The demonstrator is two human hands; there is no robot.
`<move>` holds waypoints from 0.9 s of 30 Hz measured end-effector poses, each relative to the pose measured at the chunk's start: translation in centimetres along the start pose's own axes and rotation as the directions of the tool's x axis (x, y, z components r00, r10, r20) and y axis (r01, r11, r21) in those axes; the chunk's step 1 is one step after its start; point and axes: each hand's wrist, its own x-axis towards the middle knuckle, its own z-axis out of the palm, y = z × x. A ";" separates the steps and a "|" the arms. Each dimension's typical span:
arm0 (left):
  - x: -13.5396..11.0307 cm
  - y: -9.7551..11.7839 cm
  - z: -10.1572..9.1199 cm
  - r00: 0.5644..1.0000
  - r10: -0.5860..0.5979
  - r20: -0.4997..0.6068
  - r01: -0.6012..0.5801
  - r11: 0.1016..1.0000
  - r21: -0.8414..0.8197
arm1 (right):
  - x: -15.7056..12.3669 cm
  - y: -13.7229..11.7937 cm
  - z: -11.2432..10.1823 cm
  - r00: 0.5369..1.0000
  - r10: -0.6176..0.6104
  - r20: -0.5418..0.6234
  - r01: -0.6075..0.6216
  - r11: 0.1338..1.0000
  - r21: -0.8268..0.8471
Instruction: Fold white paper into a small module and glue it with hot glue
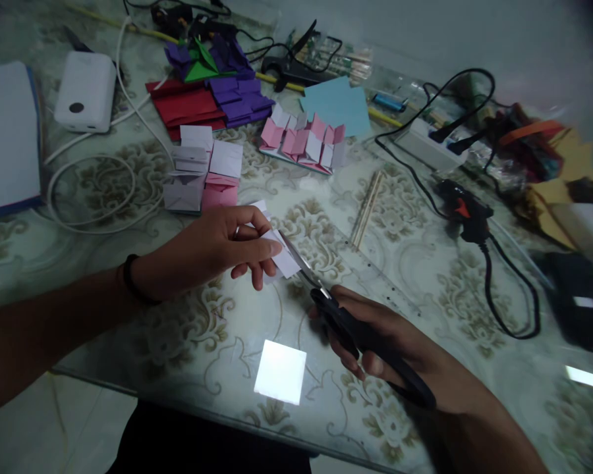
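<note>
My left hand [222, 249] pinches a small folded white paper piece [282, 258] above the glass-topped table [217, 342]. My right hand [400, 352] grips black-handled scissors [348, 322], and their blades reach up into the edge of that paper. Just behind my left hand lie folded white and pink paper pieces [202, 172]. Farther back sit a row of pink and white folded pieces [306, 141], plus red paper [185, 105] and purple folded paper [240, 95].
A white power bank [85, 91] with a looped white cable [91, 197] lies at the back left beside a white pad [7, 135]. A black glue gun [462, 210] and its cord lie at right. A clear ruler [375, 276], wooden sticks [367, 207] and blue paper [337, 105] are also there.
</note>
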 end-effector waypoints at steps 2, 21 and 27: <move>0.0 0.0 -0.1 1.000 0.003 0.005 -0.003 1.000 -0.008 | 0.1 -0.1 0.1 1.000 -0.012 -0.007 0.012 1.000 -0.012; 0.0 -0.3 -0.2 1.000 0.018 0.015 -0.017 0.999 -0.033 | 0.2 -0.5 0.7 0.999 0.038 -0.031 -0.038 0.999 -0.013; 0.0 -0.3 -0.3 1.000 0.021 0.021 -0.021 1.000 -0.022 | 0.2 -0.5 0.6 0.999 0.016 -0.036 -0.017 0.998 -0.052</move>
